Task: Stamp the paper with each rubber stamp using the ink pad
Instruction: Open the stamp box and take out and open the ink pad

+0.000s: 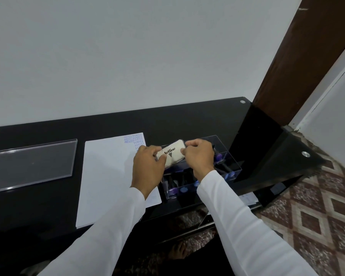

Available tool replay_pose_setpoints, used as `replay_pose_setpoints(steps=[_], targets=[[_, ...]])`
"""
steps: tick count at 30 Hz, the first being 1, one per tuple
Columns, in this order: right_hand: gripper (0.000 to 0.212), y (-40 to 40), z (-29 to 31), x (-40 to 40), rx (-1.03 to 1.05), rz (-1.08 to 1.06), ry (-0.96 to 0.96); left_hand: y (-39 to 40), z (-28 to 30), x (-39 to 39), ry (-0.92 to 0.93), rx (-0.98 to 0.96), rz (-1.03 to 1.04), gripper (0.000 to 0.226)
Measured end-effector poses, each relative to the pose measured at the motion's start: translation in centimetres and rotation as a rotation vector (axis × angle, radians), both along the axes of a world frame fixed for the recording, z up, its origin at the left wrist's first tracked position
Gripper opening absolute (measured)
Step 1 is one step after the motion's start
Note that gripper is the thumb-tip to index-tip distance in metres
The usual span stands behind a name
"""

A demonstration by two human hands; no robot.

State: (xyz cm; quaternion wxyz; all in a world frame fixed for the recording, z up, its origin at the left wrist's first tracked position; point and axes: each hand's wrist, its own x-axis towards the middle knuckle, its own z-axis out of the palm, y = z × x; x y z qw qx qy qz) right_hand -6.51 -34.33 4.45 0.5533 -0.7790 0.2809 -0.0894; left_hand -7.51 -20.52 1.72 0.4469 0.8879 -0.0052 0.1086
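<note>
Over clear acrylic box (230,156), left hand (147,168), right hand (200,156), both gripping glossy rectangular ink pad (172,154)

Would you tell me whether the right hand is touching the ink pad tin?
Touching: the head view shows the right hand pinching the right end of the ink pad tin with curled fingers.

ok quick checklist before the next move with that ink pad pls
1. Both hands on ink pad: ok, left hand and right hand pinch its ends.
2. Pad lid open: not ok, the Artline lid looks closed.
3. Paper flat on the table: ok, blue stamps at its top right corner.
4. Stamps within reach: ok, in the clear box.
5. Box lid out of the way: ok, left of the paper.
</note>
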Motion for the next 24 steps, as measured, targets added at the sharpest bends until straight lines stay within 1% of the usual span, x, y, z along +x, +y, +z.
replay_pose_setpoints(steps=[2, 6, 10, 14, 20, 22, 24], targets=[[0.013, -0.4, 0.4, -0.3, 0.013, -0.021, -0.03, -0.1, 0.5, 0.2, 0.043, -0.021, 0.015, 0.032], [0.024, -1.5, 0.7, -0.5, 0.111, -0.014, -0.105, -0.2, 0.7, 0.5, 0.069, -0.061, 0.053, 0.029], [0.03, -1.6, 0.2, -0.6, 0.146, -0.019, -0.118, -0.4, 0.9, 0.5, 0.08, -0.203, 0.081, 0.031], [0.018, -1.2, -0.3, -0.7, 0.127, -0.015, -0.124, -0.2, 0.8, 0.8, 0.131, -0.32, 0.101, 0.028], [0.025, 0.0, 0.3, -1.0, 0.138, 0.017, -0.11, 1.2, 0.8, 0.5, 0.181, -0.372, 0.14, 0.034], [0.023, 1.0, 0.3, -1.0, 0.14, 0.045, -0.103, 2.3, 0.9, 0.2, 0.183, -0.388, 0.162, 0.035], [0.017, 2.2, 0.2, -1.0, 0.148, 0.088, -0.091, 3.8, 0.9, -0.2, 0.168, -0.39, 0.181, 0.034]])
